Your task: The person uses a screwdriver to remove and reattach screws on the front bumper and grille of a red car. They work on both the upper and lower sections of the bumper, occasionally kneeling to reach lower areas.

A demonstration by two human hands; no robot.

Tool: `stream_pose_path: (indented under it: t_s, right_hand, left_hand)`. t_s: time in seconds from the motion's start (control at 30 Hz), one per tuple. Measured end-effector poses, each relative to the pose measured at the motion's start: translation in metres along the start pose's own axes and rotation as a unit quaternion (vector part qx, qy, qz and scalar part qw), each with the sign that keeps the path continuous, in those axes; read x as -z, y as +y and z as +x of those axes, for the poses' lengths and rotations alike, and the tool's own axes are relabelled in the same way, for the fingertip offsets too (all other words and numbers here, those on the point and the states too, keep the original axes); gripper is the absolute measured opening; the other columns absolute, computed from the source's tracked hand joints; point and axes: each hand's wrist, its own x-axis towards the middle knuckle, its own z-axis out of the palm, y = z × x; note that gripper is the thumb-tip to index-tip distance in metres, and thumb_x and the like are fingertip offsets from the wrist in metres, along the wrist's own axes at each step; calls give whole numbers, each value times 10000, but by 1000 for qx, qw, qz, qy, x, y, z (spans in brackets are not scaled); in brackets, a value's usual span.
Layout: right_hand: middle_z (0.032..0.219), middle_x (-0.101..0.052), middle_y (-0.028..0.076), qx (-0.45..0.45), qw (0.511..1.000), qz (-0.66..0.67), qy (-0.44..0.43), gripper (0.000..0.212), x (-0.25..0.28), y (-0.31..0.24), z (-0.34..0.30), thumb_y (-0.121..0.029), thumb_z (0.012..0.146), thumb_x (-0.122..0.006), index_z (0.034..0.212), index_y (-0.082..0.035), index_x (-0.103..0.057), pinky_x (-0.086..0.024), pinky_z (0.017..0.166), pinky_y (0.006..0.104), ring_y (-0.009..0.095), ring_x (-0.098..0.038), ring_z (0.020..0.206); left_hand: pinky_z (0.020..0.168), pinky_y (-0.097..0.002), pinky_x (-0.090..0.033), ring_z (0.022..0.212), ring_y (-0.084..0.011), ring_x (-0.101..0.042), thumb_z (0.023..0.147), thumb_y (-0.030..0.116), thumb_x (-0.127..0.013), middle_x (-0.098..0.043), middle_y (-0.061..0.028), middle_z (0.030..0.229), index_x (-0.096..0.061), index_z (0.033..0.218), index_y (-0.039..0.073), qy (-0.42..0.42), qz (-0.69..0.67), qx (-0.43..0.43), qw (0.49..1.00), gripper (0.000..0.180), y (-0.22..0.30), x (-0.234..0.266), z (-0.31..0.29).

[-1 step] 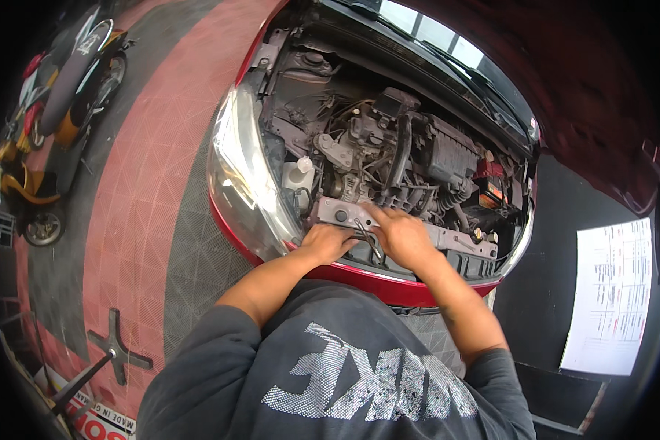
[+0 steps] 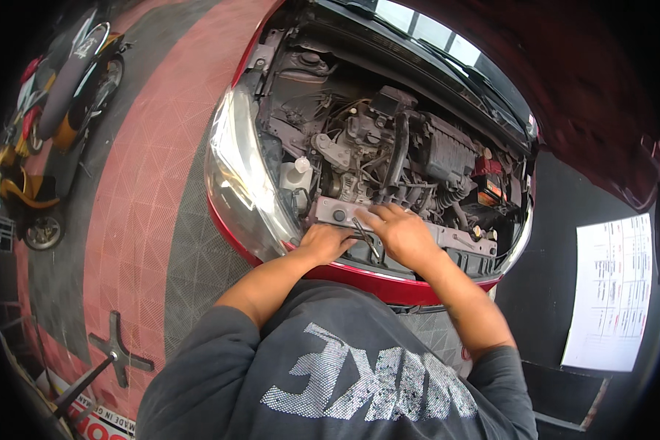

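Observation:
Both of my hands are at the front crossmember (image 2: 447,235) of a car's engine bay. My left hand (image 2: 325,243) is closed at its front edge, below a round black knob (image 2: 339,215). Its fingertips reach a dark gap, and what they grip, if anything, is hidden. Between the hands a thin metal rod (image 2: 367,236) slants down; whether either hand touches it I cannot tell. My right hand (image 2: 405,236) lies over the crossmember, palm down, fingers stretched out to the left.
Behind my hands are the engine (image 2: 367,128), a white reservoir (image 2: 298,174) and a battery (image 2: 491,189). The headlight (image 2: 238,172) is on the left, the raised hood (image 2: 601,154) on the right. Motorcycles (image 2: 40,183) stand far left, and a star-shaped stand foot (image 2: 115,353) lower left.
My right hand has shifted very slightly and its fingers lie a little flatter on the crossmember. My left hand stays in the same place.

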Motion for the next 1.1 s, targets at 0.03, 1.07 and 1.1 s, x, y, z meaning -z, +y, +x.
stream_pose_path:
  t_s: [0.03, 1.07, 1.1]
  right_hand:
    - [1579, -533, 100, 87, 989, -121, 19, 590, 15, -7, -2, -166, 915, -633, 1501, -160, -568, -505, 1109, 476, 321, -491, 1459]
    - [1507, -609, 69, 214, 960, -168, -71, 402, -9, 3, -1, -194, 961, -598, 1347, -108, -670, -444, 1192, 472, 306, -450, 1509]
    - [1502, -612, 69, 216, 958, -176, -65, 380, -15, 7, 4, -207, 959, -601, 1312, -97, -689, -435, 1198, 465, 304, -455, 1505]
  left_hand:
    - [861, -531, -572, 949, -394, -735, 1015, 439, -618, -774, -171, 982, -769, 1143, 148, -7, 13, -2, 1000, 352, -3, -2, 1]
    - [829, -542, -576, 906, -410, -736, 971, 376, -643, -767, -189, 953, -769, 993, 95, -32, 26, 7, 999, 309, 3, 4, 8]
    - [827, -543, -576, 906, -411, -735, 968, 372, -644, -766, -190, 950, -772, 978, 93, -18, 14, 10, 1000, 308, 5, 4, 9]
